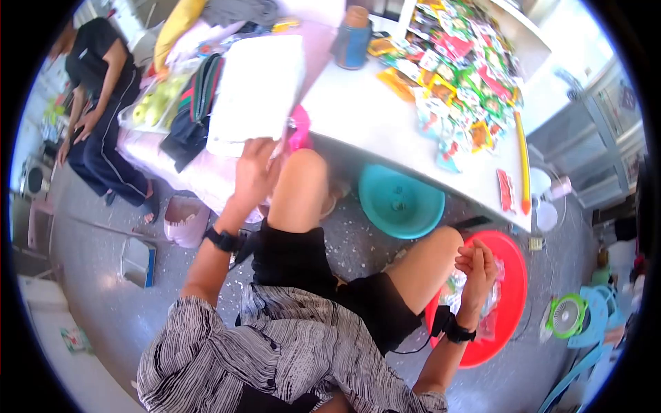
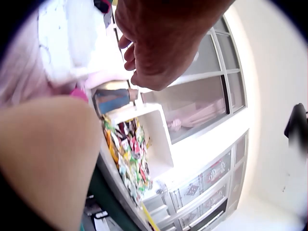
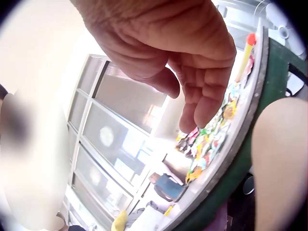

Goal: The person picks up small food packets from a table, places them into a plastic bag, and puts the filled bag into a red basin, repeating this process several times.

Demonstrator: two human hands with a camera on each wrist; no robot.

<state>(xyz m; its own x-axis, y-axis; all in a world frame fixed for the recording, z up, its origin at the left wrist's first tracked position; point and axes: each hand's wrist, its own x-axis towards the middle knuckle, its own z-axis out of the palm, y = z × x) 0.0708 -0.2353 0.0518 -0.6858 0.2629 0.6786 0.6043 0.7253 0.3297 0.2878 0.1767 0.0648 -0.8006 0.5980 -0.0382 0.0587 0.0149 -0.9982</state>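
Red basin (image 1: 515,303), apparently white bundle (image 1: 256,89)

Ur L arm (image 1: 206,272) out fwd, L hand (image 1: 253,175) nr L knee (image 1: 303,168), fingers (image 1: 261,146) loosely bent. R arm (image 1: 441,361) fwd too, R hand (image 1: 476,272) beside R knee (image 1: 443,241), fingers half-curled, thumb (image 3: 167,83) apart.

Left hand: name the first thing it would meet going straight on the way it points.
Most likely the near edge of the flat white thing, just ahead of the left hand in the head view. Depth is unclear, so it might pass over it.
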